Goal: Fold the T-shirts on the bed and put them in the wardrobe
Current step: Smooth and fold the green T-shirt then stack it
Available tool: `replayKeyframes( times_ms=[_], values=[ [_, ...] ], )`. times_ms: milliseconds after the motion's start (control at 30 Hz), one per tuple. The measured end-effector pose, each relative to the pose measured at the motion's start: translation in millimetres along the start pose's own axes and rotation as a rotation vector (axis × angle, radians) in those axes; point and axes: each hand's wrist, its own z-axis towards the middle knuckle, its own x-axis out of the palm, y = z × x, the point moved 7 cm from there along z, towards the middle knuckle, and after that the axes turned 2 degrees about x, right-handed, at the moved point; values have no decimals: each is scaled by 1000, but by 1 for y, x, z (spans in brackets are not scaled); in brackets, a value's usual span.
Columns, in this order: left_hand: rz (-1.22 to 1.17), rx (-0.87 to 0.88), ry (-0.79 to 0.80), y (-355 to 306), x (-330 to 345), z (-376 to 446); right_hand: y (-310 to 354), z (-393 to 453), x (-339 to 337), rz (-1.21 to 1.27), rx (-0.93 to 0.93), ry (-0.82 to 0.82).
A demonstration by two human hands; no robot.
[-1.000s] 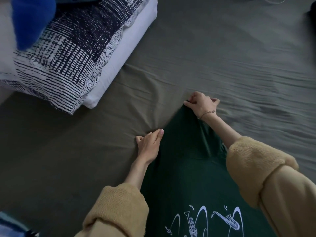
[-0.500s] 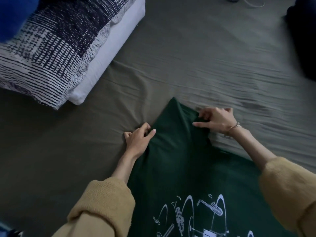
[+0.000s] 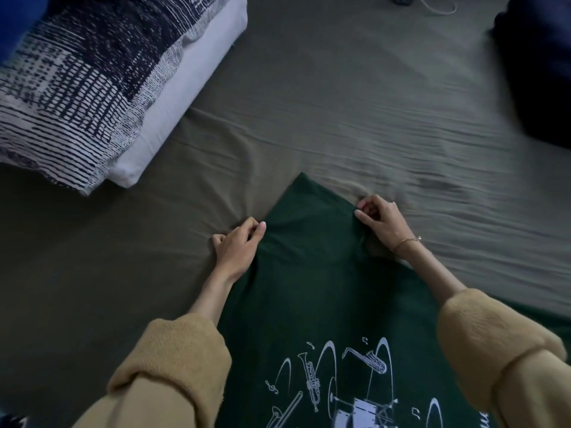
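Observation:
A dark green T-shirt (image 3: 312,291) with a white print of musical instruments lies spread on the olive bed sheet (image 3: 355,103), one corner pointing away from me. My left hand (image 3: 239,247) pinches the shirt's left edge with curled fingers. On the shirt's right edge, my right hand (image 3: 381,222) grips the fabric, which bunches under it. Both arms wear tan fleece sleeves.
A pillow in a navy and white patterned case (image 3: 92,75) lies on a white pillow (image 3: 182,97) at the upper left. Dark navy fabric (image 3: 537,72) sits at the right edge. A white cable (image 3: 438,7) lies at the far top.
My right hand has left the shirt's far corner and moved right and nearer along the edge, gripping it there. The left hand has kept its place on the left edge.

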Motion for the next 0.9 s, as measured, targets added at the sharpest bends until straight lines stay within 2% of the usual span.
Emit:
replayKeyframes(
  times_ms=[100,267,333,500,633,700,767,833,900],
  values=[
    [-118,-4,43,5,-1,-5,2,-2,1,57,54,-8],
    [-345,36,-105,12,-19,-27,5,-3,0,-54,-17,-24],
    [-318,63,-135,19,-25,-35,2,0,2,-81,4,-28],
    [-260,132,-65,30,-28,-39,-3,-1,3,-64,-4,10],
    [-227,184,-126,30,-25,-36,-4,4,3,-81,31,-27],
    [-260,165,-121,32,-25,-36,0,3,2,-55,104,-29],
    [-321,111,-111,30,-28,-39,11,-12,-4,-88,147,-109],
    [-307,80,-141,23,-28,-47,32,-40,-3,-174,65,-191],
    [-136,66,-139,9,-19,-63,54,-81,20,-307,-130,-111]
  ],
)
